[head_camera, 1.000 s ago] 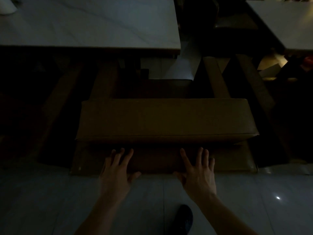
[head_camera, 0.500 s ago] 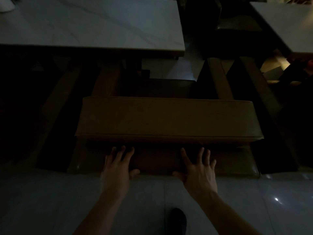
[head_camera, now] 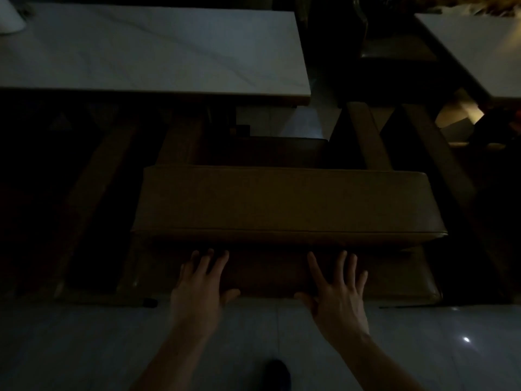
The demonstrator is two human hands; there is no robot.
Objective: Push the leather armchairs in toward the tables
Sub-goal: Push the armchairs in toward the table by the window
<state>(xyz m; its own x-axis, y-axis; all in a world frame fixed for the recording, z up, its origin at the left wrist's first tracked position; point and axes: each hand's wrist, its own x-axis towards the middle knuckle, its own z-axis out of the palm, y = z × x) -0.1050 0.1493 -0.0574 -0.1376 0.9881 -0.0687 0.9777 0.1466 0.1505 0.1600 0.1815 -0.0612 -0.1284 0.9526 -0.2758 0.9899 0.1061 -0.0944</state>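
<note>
A brown leather armchair (head_camera: 284, 201) stands in front of me in dim light, its wide backrest top facing up. Its seat end points at a pale marble table (head_camera: 146, 49) beyond it. My left hand (head_camera: 201, 289) lies flat against the chair's back panel, fingers spread. My right hand (head_camera: 337, 292) presses flat on the same panel to the right, fingers also spread. Neither hand grips anything. The chair's right armrest (head_camera: 366, 134) runs toward the table's right corner.
A second armchair (head_camera: 93, 190) stands in shadow to the left under the table. Another pale table (head_camera: 479, 43) and dark chairs are at the right. The floor is light tile (head_camera: 84, 348). My dark shoe (head_camera: 277, 373) shows below.
The armchair has slid a little toward the table, with both hands staying flat on its back. The view has shifted slightly forward with it.
</note>
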